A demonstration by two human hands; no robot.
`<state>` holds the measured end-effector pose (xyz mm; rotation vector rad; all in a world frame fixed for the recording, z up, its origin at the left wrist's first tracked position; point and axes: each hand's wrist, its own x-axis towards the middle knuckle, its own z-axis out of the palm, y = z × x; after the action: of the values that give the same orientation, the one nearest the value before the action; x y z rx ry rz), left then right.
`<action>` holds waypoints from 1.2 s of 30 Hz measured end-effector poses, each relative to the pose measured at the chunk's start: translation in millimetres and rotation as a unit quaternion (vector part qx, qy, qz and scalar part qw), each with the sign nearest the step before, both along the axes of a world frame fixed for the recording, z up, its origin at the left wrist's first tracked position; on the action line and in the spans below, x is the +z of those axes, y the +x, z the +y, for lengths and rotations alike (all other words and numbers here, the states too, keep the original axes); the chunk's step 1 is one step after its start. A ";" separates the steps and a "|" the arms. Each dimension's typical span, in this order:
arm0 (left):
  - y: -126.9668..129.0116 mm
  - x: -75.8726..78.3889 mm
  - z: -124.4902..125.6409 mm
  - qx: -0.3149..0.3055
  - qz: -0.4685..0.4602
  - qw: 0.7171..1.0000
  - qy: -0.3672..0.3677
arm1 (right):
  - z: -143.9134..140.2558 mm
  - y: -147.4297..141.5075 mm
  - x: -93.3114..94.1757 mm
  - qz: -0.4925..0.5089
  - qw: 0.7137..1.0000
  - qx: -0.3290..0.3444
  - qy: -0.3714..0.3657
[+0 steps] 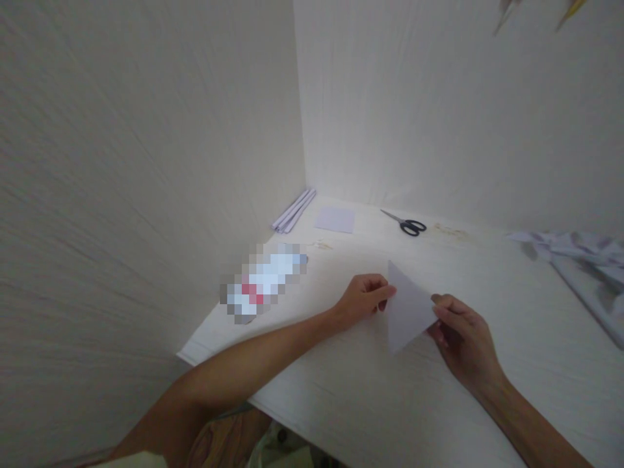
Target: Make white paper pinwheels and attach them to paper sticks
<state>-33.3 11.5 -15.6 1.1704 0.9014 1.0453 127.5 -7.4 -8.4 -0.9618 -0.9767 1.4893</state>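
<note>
Between my hands, just over the white table, is a triangular piece of white paper (408, 311). My left hand (368, 296) pinches its left edge with thumb and forefinger. At the right-hand corner, my right hand (461, 328) grips the paper between thumb and fingers. The triangle's long edge faces left and its point faces right. Whether it is folded or a single layer, I cannot tell.
Scissors with black handles (412, 226) lie near the back wall. A square of paper (335, 220) and rolled or folded paper strips (294, 211) are in the far corner. A pixelated bright object (266, 279) lies left; crumpled paper pieces (580, 246) sit at right on the white table (351, 383).
</note>
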 end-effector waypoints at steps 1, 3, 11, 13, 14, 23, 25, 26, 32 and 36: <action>-0.2 -0.3 0.2 0.006 -0.009 1.000 -0.003 | 0.6 0.1 -0.1 -0.004 1.000 -0.007 0.001; -0.5 -0.5 -0.4 0.001 -0.006 1.000 -0.007 | 2.2 0.9 -0.5 -0.008 0.999 -0.042 -0.002; 1.0 4.8 -5.2 0.004 0.039 0.999 -0.032 | 3.4 2.7 -1.9 -0.147 0.988 -0.027 0.035; 1.5 5.1 -5.0 0.018 0.016 0.999 -0.036 | 1.9 2.7 -1.9 -0.243 0.969 0.001 0.044; 1.6 5.1 -4.7 0.017 0.004 0.999 -0.037 | 1.4 2.9 -2.1 -0.273 0.961 -0.001 0.043; -6.3 3.9 5.0 0.165 -0.017 0.986 -0.002 | 6.5 4.8 -6.6 -0.204 0.974 -0.102 0.005; -6.4 3.9 4.4 0.125 0.018 0.992 0.006 | 9.3 5.2 -4.5 -0.106 0.979 -0.173 -0.008; -5.8 3.8 3.3 0.089 0.046 0.995 0.015 | 10.8 5.5 -3.0 -0.053 0.977 -0.204 -0.013; -0.4 3.7 -3.9 -0.039 0.121 0.991 0.050 | 11.9 5.7 1.3 0.069 0.977 -0.198 -0.027; -1.0 6.2 -5.6 -0.066 0.116 0.991 0.029 | 3.1 3.3 -3.4 -0.125 0.988 -0.087 -0.005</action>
<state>-34.3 5.9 -9.4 1.4016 0.9652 0.8443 130.8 -4.3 -11.9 -1.2323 -1.0342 1.2489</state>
